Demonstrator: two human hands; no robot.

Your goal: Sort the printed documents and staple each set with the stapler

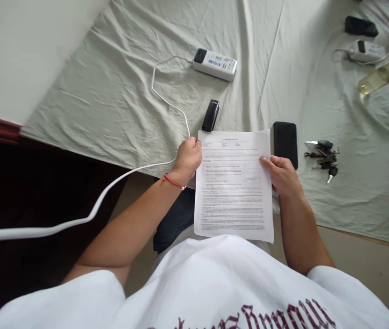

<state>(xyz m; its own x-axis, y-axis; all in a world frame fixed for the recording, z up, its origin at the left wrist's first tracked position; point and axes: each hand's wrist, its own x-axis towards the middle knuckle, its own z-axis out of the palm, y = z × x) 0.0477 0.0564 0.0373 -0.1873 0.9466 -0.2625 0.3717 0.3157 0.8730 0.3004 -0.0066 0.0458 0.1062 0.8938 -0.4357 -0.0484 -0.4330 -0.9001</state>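
A printed white sheet of paper (233, 187) is held upright to my view, its lower part over my lap and its top at the table's edge. My left hand (189, 157) grips its upper left edge, with a red string bracelet on the wrist. On the opposite edge, my right hand (281, 173) pinches the paper with the thumb on top. Just above the sheet's top left corner lies a small black stapler-like object (210, 115). A black phone-like rectangle (285, 144) rests beside my right hand.
A pale green cloth (125, 91) covers the table. On it are a white power pack (215, 64) with a white cable (94, 210) running past my left hand, keys (324, 157), a black item (361, 26), another white pack (367, 51) and a glass-like object (386, 73).
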